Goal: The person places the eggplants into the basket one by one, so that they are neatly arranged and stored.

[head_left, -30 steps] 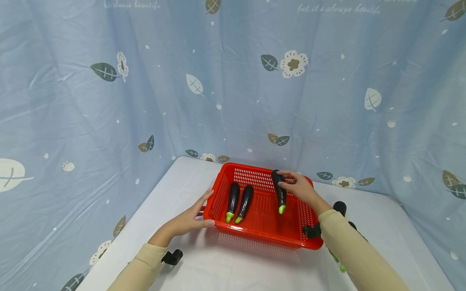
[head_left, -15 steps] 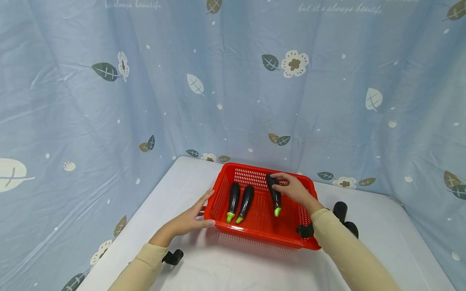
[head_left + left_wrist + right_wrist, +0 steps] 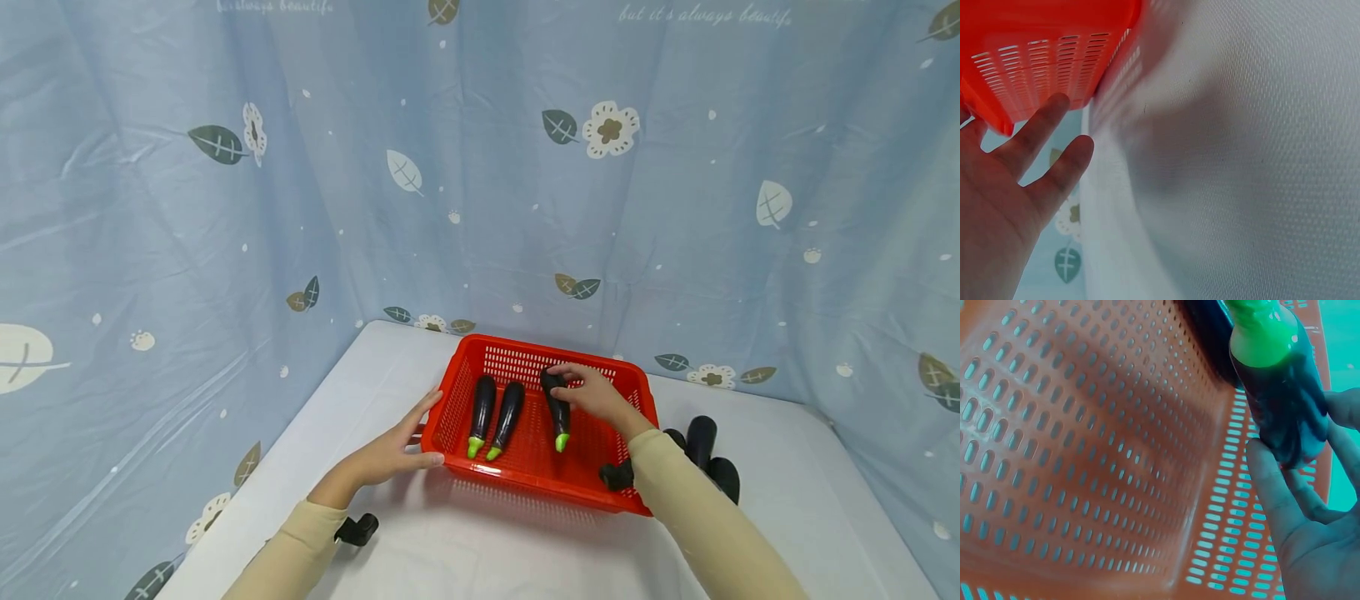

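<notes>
A red plastic basket (image 3: 536,490) with slotted walls sits on the white table. Two dark eggplants with green stem ends, one eggplant (image 3: 482,410) left of another eggplant (image 3: 511,412), lie side by side in its left part. My right hand (image 3: 591,395) pinches a third eggplant (image 3: 559,410) near its far end, over the basket's middle, stem end toward me. The right wrist view shows thumb and fingers around this eggplant (image 3: 1285,400). At the basket's left end is my left hand (image 3: 386,454), fingers spread and fairly straight along the rim; the left wrist view shows its palm (image 3: 991,212).
Right of the basket, several more eggplants (image 3: 701,442) lie on the table (image 3: 795,492), partly hidden by the right sleeve. A blue patterned curtain (image 3: 480,208) hangs behind and at the sides. Black wrist camera mounts (image 3: 358,530) stick out beside both forearms.
My right hand has carried the held eggplant leftward and slightly toward me, closer to the two eggplants in the basket. My left hand stays at the basket's left end.
</notes>
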`<action>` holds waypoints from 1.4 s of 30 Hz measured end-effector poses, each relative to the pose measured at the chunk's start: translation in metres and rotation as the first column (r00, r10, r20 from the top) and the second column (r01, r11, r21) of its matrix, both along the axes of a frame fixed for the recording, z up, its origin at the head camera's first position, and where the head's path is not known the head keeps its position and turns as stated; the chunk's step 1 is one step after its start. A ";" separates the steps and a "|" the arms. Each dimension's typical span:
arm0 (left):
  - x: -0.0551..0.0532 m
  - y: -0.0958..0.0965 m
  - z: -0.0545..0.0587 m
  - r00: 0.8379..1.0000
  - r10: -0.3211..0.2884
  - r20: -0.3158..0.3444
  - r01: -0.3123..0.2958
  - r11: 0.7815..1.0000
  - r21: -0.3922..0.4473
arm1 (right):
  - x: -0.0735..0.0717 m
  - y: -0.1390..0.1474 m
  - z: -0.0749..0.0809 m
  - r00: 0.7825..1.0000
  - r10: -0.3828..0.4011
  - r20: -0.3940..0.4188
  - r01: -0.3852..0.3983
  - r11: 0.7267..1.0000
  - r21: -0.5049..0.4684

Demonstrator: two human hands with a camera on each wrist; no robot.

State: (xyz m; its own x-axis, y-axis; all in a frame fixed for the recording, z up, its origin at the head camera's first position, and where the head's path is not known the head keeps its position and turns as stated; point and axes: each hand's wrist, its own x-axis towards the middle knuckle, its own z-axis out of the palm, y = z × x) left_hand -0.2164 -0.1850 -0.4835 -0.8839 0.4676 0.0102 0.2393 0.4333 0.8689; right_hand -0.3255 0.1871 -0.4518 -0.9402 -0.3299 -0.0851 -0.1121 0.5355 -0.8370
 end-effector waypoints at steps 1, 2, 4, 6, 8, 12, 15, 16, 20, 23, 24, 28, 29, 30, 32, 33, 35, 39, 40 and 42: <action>0.000 0.000 0.001 1.000 -0.001 0.000 0.001 1.000 0.000 | 0.000 -0.001 0.000 1.000 0.000 0.003 0.000 1.000 0.003; 0.000 0.000 0.001 1.000 -0.002 0.000 0.002 1.000 0.001 | -0.001 -0.001 -0.001 1.000 0.001 0.005 -0.001 1.000 0.006; 0.000 0.000 0.002 1.000 -0.001 0.001 0.001 1.000 -0.001 | -0.001 -0.003 -0.002 1.000 0.001 0.012 -0.001 1.000 0.007; 0.000 0.000 0.002 1.000 -0.001 -0.001 0.001 1.000 -0.004 | -0.002 -0.004 -0.003 1.000 0.001 0.016 -0.001 1.000 0.010; 0.000 0.000 0.001 1.000 0.001 0.001 -0.001 1.000 -0.007 | -0.002 -0.006 -0.004 1.000 0.008 0.019 -0.009 1.000 0.018; -0.001 0.000 -0.001 1.000 0.004 0.002 -0.004 1.000 -0.009 | -0.003 -0.011 -0.007 0.999 0.014 0.034 -0.016 0.999 0.043; -0.001 0.000 -0.002 1.000 0.006 0.003 -0.006 1.000 -0.006 | -0.002 -0.016 -0.007 0.999 0.020 0.042 -0.022 0.998 0.065; -0.001 0.000 -0.002 1.000 0.007 0.003 -0.007 1.000 -0.004 | -0.002 -0.017 -0.006 0.999 0.027 0.040 -0.030 0.997 0.072; -0.002 0.000 -0.001 1.000 0.012 0.008 -0.012 1.000 -0.004 | -0.002 -0.022 -0.007 0.999 0.033 0.043 -0.037 0.996 0.083; -0.001 0.000 -0.002 1.000 0.013 0.012 -0.013 1.000 -0.010 | -0.003 -0.024 -0.009 0.998 0.029 0.060 -0.034 0.996 0.079; -0.002 0.000 -0.002 1.000 0.014 0.013 -0.014 1.000 -0.012 | -0.004 -0.024 -0.010 0.998 0.025 0.065 -0.030 0.997 0.075; -0.002 -0.001 -0.003 1.000 0.011 0.014 -0.011 1.000 -0.018 | -0.005 -0.026 -0.012 0.996 0.019 0.085 -0.024 0.998 0.061; -0.002 -0.001 -0.004 1.000 0.009 0.010 -0.009 1.000 -0.018 | -0.005 -0.027 -0.013 0.996 0.017 0.089 -0.023 0.998 0.060; -0.003 0.000 -0.004 1.000 0.007 0.009 -0.007 1.000 -0.018 | -0.004 -0.028 -0.014 0.996 0.022 0.090 -0.027 0.998 0.062; -0.003 0.000 -0.003 1.000 0.006 0.008 -0.005 1.000 -0.019 | -0.004 -0.030 -0.014 0.995 0.025 0.096 -0.031 0.997 0.071; -0.003 0.000 -0.003 1.000 0.002 0.005 -0.002 1.000 -0.015 | -0.003 -0.031 -0.015 0.995 0.028 0.099 -0.036 0.997 0.074; -0.002 0.000 -0.002 1.000 -0.002 0.000 0.002 1.000 -0.010 | -0.003 -0.032 -0.016 0.994 0.038 0.106 -0.046 0.996 0.072; -0.002 0.000 -0.001 1.000 -0.004 -0.004 0.004 1.000 -0.012 | -0.002 -0.035 -0.016 0.992 0.068 0.105 -0.074 0.996 0.052; -0.002 0.000 -0.001 1.000 -0.004 -0.005 0.004 1.000 -0.014 | -0.002 -0.036 -0.016 0.992 0.077 0.103 -0.082 0.996 0.044; -0.003 0.000 -0.001 1.000 0.000 -0.005 0.000 1.000 -0.018 | -0.002 -0.037 -0.016 0.991 0.088 0.098 -0.092 0.995 0.037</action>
State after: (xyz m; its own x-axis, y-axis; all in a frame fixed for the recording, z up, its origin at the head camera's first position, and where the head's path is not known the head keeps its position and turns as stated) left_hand -0.2190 -0.1845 -0.4845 -0.8837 0.4680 0.0061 0.2437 0.4490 0.8596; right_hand -0.3275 0.1501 -0.4681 -0.8936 -0.4071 -0.1892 -0.0813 0.5612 -0.8237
